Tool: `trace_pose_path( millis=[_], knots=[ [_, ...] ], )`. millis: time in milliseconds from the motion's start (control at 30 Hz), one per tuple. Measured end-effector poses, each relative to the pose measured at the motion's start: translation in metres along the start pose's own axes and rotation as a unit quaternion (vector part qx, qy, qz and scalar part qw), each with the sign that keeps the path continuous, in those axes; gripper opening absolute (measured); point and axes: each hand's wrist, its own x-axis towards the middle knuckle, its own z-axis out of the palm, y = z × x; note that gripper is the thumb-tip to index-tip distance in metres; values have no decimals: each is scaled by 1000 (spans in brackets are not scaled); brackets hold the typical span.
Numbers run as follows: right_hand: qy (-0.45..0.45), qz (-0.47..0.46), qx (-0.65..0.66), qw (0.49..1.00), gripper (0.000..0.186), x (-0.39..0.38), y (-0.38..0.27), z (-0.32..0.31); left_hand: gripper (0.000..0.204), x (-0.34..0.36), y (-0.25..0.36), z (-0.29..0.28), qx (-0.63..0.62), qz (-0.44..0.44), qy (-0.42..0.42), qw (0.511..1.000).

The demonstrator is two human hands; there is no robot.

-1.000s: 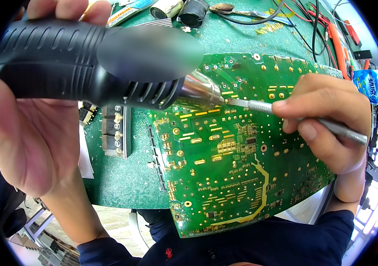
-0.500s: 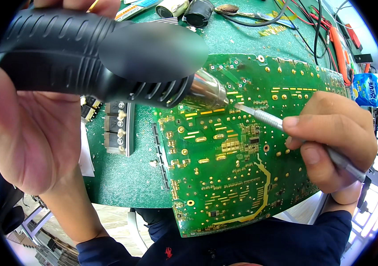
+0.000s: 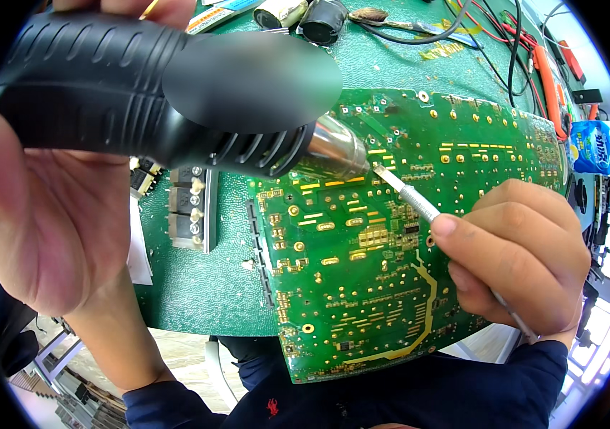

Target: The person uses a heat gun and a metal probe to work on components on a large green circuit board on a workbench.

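Observation:
My left hand (image 3: 58, 222) is wrapped round the black ribbed handle of a hot air gun (image 3: 97, 86). Its metal nozzle points down right at the upper middle of a large green circuit board (image 3: 362, 293), and part of the gun's body is blurred. My right hand (image 3: 523, 257) grips a slim silver knife-like scraper (image 3: 417, 202) like a pen. The flat tip of that tool is at the board beside the nozzle; whether it touches the surface I cannot tell. Gold pads and small components cover the board, which overhangs the near table edge.
A strip of dark blocks on a metal bar (image 3: 192, 207) lies left of the board on the green table mat (image 3: 197, 293). Behind are black cylindrical parts (image 3: 321, 21), a brush (image 3: 369, 14) and red and black cables (image 3: 516, 43). A blue packet (image 3: 594, 146) sits at the right.
My right hand has moved left and nearer to me, tilting the scraper more steeply. Its tip has shifted slightly left. The hot air gun has hardly moved.

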Motion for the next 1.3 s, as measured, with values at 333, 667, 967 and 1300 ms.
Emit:
trace_pose_path(
  millis=[333, 667, 967, 1300],
  knots=[
    [-52, -54, -103, 992, 35, 1, -13, 1, 70, 2, -1, -6, 3, -17, -19, 1000],
    [-55, 74, 46, 995, 37, 7, 10, -21, 65, 2, -6, -2, -29, -13, -2, 999],
    [85, 276, 315, 904, 33, -7, 35, -13, 70, 2, -10, -2, -15, -24, 8, 1000],
    [59, 379, 351, 854, 31, 11, 41, -25, 67, 4, -14, -3, -12, -7, -14, 1000]
  ],
)
